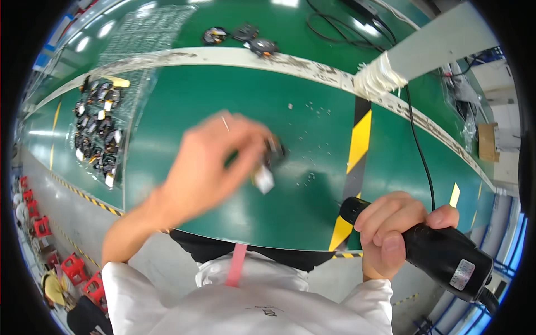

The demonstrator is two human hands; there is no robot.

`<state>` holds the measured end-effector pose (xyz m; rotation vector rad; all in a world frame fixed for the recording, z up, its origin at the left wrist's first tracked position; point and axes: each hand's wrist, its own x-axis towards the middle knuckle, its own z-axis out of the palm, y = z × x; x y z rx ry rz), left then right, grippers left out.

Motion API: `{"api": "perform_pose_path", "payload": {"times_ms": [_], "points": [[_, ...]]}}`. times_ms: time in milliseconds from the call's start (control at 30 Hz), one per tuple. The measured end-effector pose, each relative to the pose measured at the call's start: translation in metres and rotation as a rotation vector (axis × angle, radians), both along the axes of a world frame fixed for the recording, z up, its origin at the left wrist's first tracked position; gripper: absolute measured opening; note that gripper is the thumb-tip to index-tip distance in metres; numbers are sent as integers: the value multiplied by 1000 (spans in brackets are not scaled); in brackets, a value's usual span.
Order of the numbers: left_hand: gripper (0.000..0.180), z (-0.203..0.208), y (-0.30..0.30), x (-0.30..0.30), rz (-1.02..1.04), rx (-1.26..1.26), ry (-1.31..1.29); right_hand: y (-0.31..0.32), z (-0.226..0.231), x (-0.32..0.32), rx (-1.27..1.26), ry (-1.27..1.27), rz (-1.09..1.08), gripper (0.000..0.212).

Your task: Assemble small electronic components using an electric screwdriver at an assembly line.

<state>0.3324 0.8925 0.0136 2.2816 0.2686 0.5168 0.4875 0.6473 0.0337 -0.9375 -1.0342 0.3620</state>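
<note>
My left hand [218, 162], smeared by motion, is over the middle of the green bench. Its fingertips pinch a small dark round part [274, 152] with a white tag [264, 180] hanging below it. Blur hides the part's details. On the right, my right hand [391, 226] wraps round a black corded electric screwdriver [441, 251]. Its nose points left, over the yellow and black tape, with a thin bit at the end. The screwdriver is apart from the dark part.
Many similar dark parts with white tags [99, 131] lie grouped on bubble wrap [139, 39] at the left. Three round parts [262, 47] sit behind a raised white strip [234, 57]. Small bits [312, 111] litter the bench [184, 95]. A white post [430, 47] and hanging black cable [420, 145] stand right.
</note>
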Motion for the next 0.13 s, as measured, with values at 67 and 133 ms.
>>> {"api": "perform_pose_path", "payload": {"times_ms": [67, 133], "points": [[14, 3, -36, -8, -250, -23, 32, 0, 7, 0, -22, -27, 14, 64], [16, -13, -60, -8, -333, 6, 82, 13, 0, -4, 42, -107, -102, 52]]}}
